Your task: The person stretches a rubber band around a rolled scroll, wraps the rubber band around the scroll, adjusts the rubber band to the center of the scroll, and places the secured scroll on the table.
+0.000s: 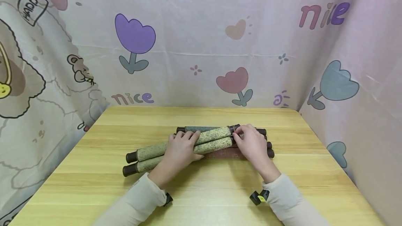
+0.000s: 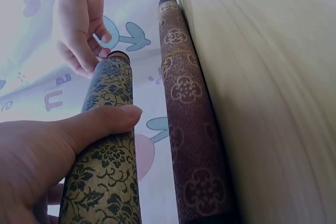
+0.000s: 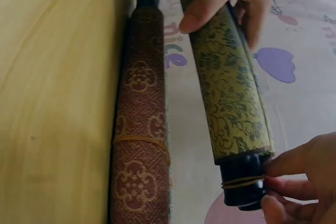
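A pair of yellow-green scrolls (image 1: 216, 134) with a dark flower pattern and dark end knobs lies side by side, slanting up to the right. My left hand (image 1: 182, 147) grips them around the middle, its thumb (image 2: 113, 119) along the near side. At their right end, the fingers of my right hand (image 1: 251, 144) pinch a thin rubber band (image 3: 242, 182) looped round the dark knobs. Beneath and behind the pair lie a dark red scroll (image 1: 224, 154) with pale flower shapes and a grey-green scroll (image 1: 201, 128), both partly hidden. A rubber band circles the red scroll too.
The wooden table (image 1: 201, 194) extends around the scrolls, its far edge against a printed curtain (image 1: 188, 34). More curtain hangs at the left and right sides. Several dark knobs (image 1: 270, 153) stick out to the right of the right hand.
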`<state>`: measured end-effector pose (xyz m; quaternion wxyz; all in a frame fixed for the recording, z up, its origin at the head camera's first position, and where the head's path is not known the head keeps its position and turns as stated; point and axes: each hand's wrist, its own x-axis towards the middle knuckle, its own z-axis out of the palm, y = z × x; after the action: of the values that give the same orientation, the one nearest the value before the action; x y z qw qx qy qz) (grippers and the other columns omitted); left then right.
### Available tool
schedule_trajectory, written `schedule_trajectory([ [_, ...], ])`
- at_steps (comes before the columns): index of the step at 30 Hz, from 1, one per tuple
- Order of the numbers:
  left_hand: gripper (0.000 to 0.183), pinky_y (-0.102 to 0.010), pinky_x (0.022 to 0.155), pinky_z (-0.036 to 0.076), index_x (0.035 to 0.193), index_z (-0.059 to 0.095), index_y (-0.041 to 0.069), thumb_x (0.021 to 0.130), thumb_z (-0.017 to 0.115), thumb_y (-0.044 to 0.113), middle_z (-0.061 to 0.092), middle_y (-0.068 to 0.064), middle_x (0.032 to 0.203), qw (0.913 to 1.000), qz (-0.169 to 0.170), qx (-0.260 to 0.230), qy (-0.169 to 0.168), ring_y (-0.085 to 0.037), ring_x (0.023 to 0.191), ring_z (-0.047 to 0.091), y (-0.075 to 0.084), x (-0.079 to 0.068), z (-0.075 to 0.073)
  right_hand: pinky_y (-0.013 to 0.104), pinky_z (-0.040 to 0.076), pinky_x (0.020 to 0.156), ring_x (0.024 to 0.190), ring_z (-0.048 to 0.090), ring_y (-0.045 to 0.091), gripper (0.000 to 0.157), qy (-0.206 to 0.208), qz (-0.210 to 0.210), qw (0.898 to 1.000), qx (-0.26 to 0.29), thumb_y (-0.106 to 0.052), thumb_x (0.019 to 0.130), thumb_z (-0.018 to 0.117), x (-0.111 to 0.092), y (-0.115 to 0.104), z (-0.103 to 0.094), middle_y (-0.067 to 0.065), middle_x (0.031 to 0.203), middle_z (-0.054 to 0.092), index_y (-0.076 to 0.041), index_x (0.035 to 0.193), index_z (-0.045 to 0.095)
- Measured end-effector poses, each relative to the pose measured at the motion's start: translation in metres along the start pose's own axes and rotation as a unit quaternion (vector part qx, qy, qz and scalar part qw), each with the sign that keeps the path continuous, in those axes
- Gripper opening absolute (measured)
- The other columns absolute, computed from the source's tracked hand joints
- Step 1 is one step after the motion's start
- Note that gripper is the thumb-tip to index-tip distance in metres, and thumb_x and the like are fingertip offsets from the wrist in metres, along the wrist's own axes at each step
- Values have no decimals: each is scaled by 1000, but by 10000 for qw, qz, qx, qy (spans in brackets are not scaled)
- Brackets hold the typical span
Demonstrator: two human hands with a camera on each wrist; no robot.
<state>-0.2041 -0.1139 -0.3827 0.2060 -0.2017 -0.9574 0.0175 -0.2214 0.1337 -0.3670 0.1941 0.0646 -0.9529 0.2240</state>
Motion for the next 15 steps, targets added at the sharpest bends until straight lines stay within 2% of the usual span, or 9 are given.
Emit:
schedule_trajectory([
  [3, 87, -55, 80, 48, 136, 56, 16, 66, 80, 63, 65, -8, 119, 9997, 90, 48, 206, -36, 102, 59, 3, -3, 2, 36, 41, 47, 55, 54, 19, 11, 43, -67, 10000, 14, -25, 93, 65, -2, -2, 2, 1, 80, 66, -15, 92, 70],
  [5, 88, -54, 78, 48, 135, 56, 15, 66, 81, 62, 65, -8, 119, 9992, 168, 71, 348, -36, 101, 60, 4, -4, 3, 34, 40, 45, 51, 52, 16, 13, 29, -52, 9998, 202, -24, 95, 63, -2, -4, 1, 2, 76, 67, -12, 94, 69],
  [10, 90, -51, 74, 49, 135, 55, 13, 64, 84, 58, 65, -8, 118, 9979, 353, 137, 522, -35, 97, 60, 11, -7, 6, 35, 46, 60, 57, 54, 12, 16, -244, 196, 9957, 868, -23, 99, 57, -1, -6, -6, 1, 81, 66, -9, 98, 65],
  [15, 90, -50, 74, 48, 135, 54, 13, 62, 87, 55, 64, -7, 113, 9956, 588, 341, 644, -33, 96, 60, 23, -13, 4, 34, 45, 61, 57, 52, 13, 15, -452, 331, 9928, 1057, -24, 99, 57, -3, -10, -5, -2, 79, 63, -11, 98, 65],
])
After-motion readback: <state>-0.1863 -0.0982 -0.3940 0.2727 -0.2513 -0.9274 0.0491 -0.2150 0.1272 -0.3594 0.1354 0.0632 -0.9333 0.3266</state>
